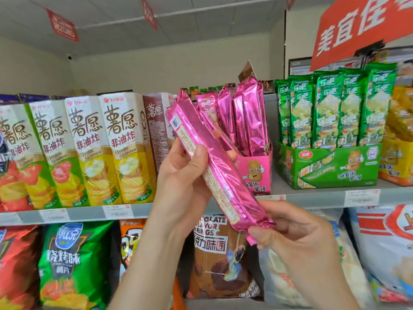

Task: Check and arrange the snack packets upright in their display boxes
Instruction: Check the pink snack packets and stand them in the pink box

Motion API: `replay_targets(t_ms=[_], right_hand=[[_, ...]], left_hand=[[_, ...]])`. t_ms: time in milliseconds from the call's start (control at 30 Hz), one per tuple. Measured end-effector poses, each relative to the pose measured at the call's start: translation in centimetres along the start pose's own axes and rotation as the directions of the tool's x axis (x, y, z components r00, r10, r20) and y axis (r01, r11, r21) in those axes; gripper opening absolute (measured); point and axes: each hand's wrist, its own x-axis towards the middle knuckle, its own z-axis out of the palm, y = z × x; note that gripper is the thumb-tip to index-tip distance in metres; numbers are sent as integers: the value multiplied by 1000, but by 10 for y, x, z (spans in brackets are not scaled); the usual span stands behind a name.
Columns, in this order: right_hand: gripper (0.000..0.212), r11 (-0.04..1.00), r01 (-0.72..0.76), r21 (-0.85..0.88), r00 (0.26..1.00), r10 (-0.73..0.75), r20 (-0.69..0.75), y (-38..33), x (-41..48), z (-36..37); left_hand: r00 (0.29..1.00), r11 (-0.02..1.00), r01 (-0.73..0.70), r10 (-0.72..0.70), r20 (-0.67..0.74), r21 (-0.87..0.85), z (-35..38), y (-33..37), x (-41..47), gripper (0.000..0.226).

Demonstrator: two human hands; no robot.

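Note:
A long pink foil snack packet (214, 157) is held tilted in front of the shelf, back side with printed label toward me. My left hand (181, 182) grips its middle, thumb over the front. My right hand (297, 233) pinches its lower crimped end. Behind it stands the pink display box (257, 173) with several pink packets (243, 117) upright or leaning inside. To the right, a green display box (328, 168) holds several green packets (330, 108) standing upright.
Tall chip cartons (89, 148) line the shelf at left. An orange display box (395, 162) sits at far right. Large snack bags (73, 262) fill the lower shelf. Price tags run along the grey shelf edge (312, 196). A red sign (362, 25) hangs overhead.

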Motion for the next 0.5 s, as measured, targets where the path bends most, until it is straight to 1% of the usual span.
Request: replay_targets(t_ms=[67, 133, 200, 233, 267, 300, 333, 367, 400, 467, 500], right_hand=[[54, 1000, -6, -3, 1000, 6, 13, -1, 2, 0], [46, 1000, -7, 23, 999, 6, 35, -1, 4, -3], [42, 998, -47, 32, 988, 42, 148, -2, 7, -5], [44, 993, -102, 52, 971, 88, 220, -1, 9, -6], [49, 975, -192, 111, 947, 155, 282, 0, 12, -5], [57, 938, -286, 195, 919, 211, 333, 0, 14, -4], [65, 903, -330, 274, 907, 223, 358, -1, 16, -3], [67, 890, -327, 318, 913, 210, 350, -1, 18, -3], [63, 899, -298, 322, 927, 193, 320, -2, 20, -2], [53, 938, -220, 268, 953, 149, 262, -4, 23, -1], [50, 958, -171, 229, 966, 117, 231, -5, 26, -1]], left_hand=[[999, 1000, 4, -3, 33, -30, 0, 1, 2, 53], [999, 998, 13, -10, 50, -68, 1, 1, 5, 50], [997, 991, 37, -29, 67, -127, 1, 3, 8, 47], [996, 987, 50, -38, 82, -150, 1, 3, 9, 46], [994, 986, 61, -46, 102, -155, 1, 4, 11, 44], [991, 987, 74, -57, 118, -145, 2, 4, 12, 44], [989, 987, 88, -70, 133, -133, 2, 3, 14, 45], [986, 986, 103, -83, 147, -131, 3, 3, 16, 48], [983, 985, 113, -92, 159, -128, 4, 3, 18, 51], [982, 991, 107, -92, 166, -82, 7, 5, 25, 48], [987, 996, 91, -87, 133, -23, 9, 7, 30, 44]])
